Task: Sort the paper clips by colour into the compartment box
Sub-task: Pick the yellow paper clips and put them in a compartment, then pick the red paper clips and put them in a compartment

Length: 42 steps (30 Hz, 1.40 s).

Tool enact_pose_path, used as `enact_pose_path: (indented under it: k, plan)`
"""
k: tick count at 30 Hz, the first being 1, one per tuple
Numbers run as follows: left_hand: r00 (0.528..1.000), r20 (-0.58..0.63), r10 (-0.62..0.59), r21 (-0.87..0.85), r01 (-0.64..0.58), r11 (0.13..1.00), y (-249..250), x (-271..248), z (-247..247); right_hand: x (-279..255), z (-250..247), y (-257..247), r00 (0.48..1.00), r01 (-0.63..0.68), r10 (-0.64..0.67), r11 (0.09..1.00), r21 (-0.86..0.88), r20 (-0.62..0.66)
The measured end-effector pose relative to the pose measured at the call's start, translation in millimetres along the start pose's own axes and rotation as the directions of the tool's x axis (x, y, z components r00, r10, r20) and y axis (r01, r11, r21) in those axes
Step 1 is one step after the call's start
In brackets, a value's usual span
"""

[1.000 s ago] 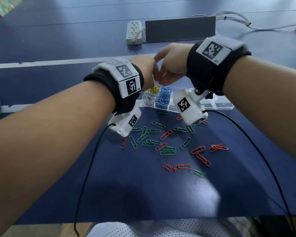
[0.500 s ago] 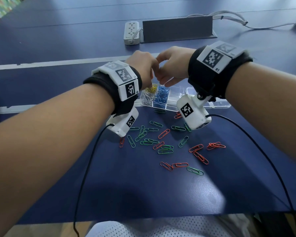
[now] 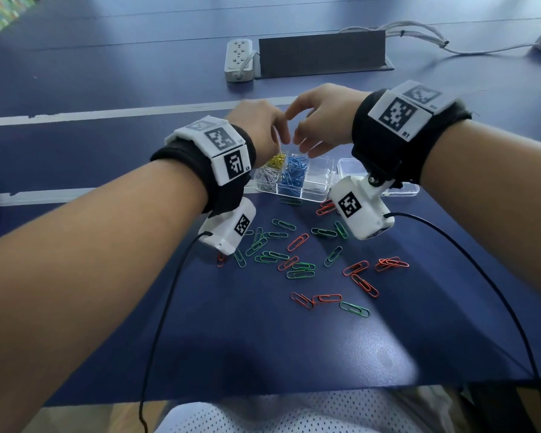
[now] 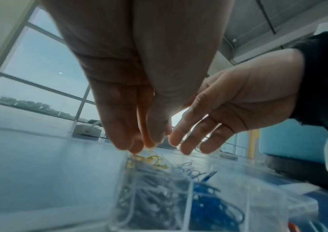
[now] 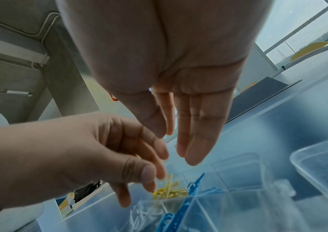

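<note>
A clear compartment box (image 3: pixel 317 192) lies on the blue table, with yellow clips (image 3: pixel 276 159), white clips (image 3: pixel 267 177) and blue clips (image 3: pixel 294 173) in separate compartments. Its right compartments look bare. Both hands hover just above it. My left hand (image 3: pixel 277 141) hangs over the yellow compartment with fingers relaxed and pointing down (image 4: pixel 139 145); a blurred yellow clip (image 5: pixel 169 178) shows just below its fingertips. My right hand (image 3: pixel 298 136) is beside it over the blue clips, fingers straight and holding nothing (image 5: pixel 180 150). Loose green clips (image 3: pixel 300 270) and red clips (image 3: pixel 364 284) lie scattered nearer me.
A clear lid or second tray (image 3: pixel 402 190) sits right of the box, partly behind my right wrist camera. A white power strip (image 3: pixel 238 59) and a dark grey panel (image 3: pixel 322 54) stand farther back, with cables (image 3: pixel 419 29) at the far right. The table edge (image 3: pixel 263 398) is near my lap.
The two hands, pressed together fingertip to fingertip above the box before, have drawn slightly apart and their fingers have opened. A yellow clip now shows below the left fingertips.
</note>
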<state>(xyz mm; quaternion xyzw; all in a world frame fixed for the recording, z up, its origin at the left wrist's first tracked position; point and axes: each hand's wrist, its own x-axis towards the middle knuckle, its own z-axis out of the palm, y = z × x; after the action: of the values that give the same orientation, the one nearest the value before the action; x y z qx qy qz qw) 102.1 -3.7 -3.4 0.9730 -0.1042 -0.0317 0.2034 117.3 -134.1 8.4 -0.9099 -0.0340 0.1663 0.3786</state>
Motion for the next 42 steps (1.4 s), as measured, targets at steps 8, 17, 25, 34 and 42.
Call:
enact_pose_path:
  k: [8,17,25,34,42]
  plan:
    - [0.993,-0.036,0.109,0.041,-0.108,0.993,-4,-14,-4,-39,-6,4,0.969,0.192,-0.243,0.860,-0.472,-0.049]
    - [0.950,0.232,0.210,0.086,-0.235,0.968,-5,-50,-4,-65,5,31,0.987,0.163,-0.120,0.691,-0.704,0.110]
    - [0.893,0.368,0.258,0.196,-0.345,0.918,20,-64,19,-62,17,35,0.986,0.166,-0.099,0.631,-0.758,0.134]
    - [0.876,0.422,0.232,0.217,-0.346,0.913,28,-72,25,-69,20,37,0.980,0.198,-0.126,0.665,-0.720,0.154]
    - [0.909,0.340,0.243,0.105,-0.293,0.950,24,-76,17,-74,22,36,0.972,0.234,-0.157,0.658,-0.716,0.173]
